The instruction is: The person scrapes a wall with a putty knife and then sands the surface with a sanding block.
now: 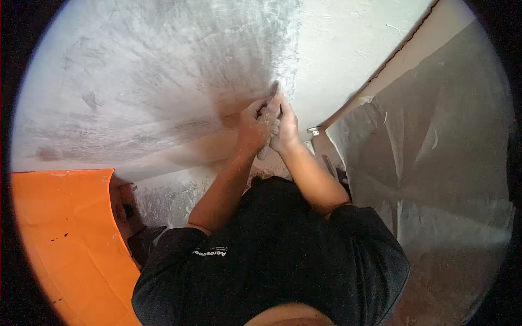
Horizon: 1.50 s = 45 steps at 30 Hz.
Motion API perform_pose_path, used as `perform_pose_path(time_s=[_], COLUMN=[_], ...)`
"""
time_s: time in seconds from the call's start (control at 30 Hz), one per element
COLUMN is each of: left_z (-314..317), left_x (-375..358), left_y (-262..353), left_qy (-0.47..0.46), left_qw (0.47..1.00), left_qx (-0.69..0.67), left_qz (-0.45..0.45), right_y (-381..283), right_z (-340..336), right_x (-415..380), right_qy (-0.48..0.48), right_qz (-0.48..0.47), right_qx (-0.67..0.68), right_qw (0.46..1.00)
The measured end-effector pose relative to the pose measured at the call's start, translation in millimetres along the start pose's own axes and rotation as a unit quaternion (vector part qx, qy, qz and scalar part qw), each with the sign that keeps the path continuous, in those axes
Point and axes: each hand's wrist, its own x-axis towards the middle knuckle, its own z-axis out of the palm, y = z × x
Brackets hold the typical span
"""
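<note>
Both hands meet in front of the wall at the middle of the head view, around a dusty scraper-like tool (277, 98). My left hand (255, 127) is closed, its fingers wrapped about the tool's handle, whose pale lower end sticks out beneath. My right hand (288, 126) presses in from the other side, closed on the tool near its upper end. A thin dark tip points up to the wall (163, 60). It is too small to tell whether the tip touches. Grey-white dust coats my fingers.
The wall is smeared dark grey at the left and paler at the right. An orange sheet (65, 228) hangs at lower left. A creased grey sheet (429, 163) covers the right side. A cracked seam (399, 51) runs along the upper right, and a small metal fitting (314, 131) sits near my right forearm.
</note>
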Motion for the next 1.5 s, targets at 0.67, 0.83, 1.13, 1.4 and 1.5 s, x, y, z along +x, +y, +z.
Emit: perform_pose_path(time_s=[0.67,0.83,1.13,1.4,1.5], left_z=[-1.4,-3.4,11.0,10.2,9.2], left_x=[25.2,16.3,33.5,26.6,30.4], left_y=[-72.0,-52.0,-88.0,-71.2,-75.2], left_qy=[-0.003,-0.028,0.003,0.007,-0.010], left_qw=[0.976,0.998,0.989,0.992,0.993], left_qx=[-0.211,-0.053,-0.148,-0.069,-0.102], left_qz=[-0.048,-0.015,0.020,0.106,0.054], right_y=[19.1,12.2,14.9,8.9,14.7], right_z=[7.1,3.8,-3.1,2.1,-3.5], right_x=[-4.2,-5.0,1.2,1.3,5.3], right_qy=[0.046,0.108,0.076,0.074,0.081], right_qz=[-0.155,-0.116,-0.164,-0.237,-0.234], right_qx=[-0.302,-0.427,-0.462,-0.497,-0.494], right_qw=[0.939,0.890,0.868,0.832,0.833])
